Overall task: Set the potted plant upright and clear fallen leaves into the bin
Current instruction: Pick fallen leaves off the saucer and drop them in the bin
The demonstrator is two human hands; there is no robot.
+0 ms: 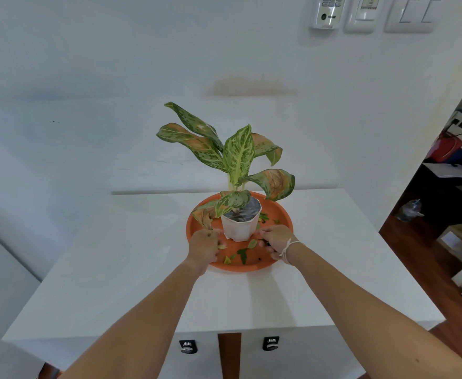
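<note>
The potted plant (pixel 240 222) stands upright in its white pot, in the middle of a round orange tray (pixel 194 218). Its speckled green leaves have brown patches. Fallen leaf pieces (pixel 242 254) lie scattered on the tray in front of and to the right of the pot. My left hand (pixel 204 246) rests on the tray just left of the pot's base, fingers curled down by a yellowish leaf scrap. My right hand (pixel 276 239), on the tray at the pot's right, has its fingers pinched around small dark green leaf bits. No bin is in view.
The tray sits at the far side of a white table (pixel 142 269) pushed against a white wall. Two dark handles (pixel 188 346) show on the table's front. To the right, a doorway opens onto a wooden floor (pixel 404 242) with a crumpled bottle and furniture.
</note>
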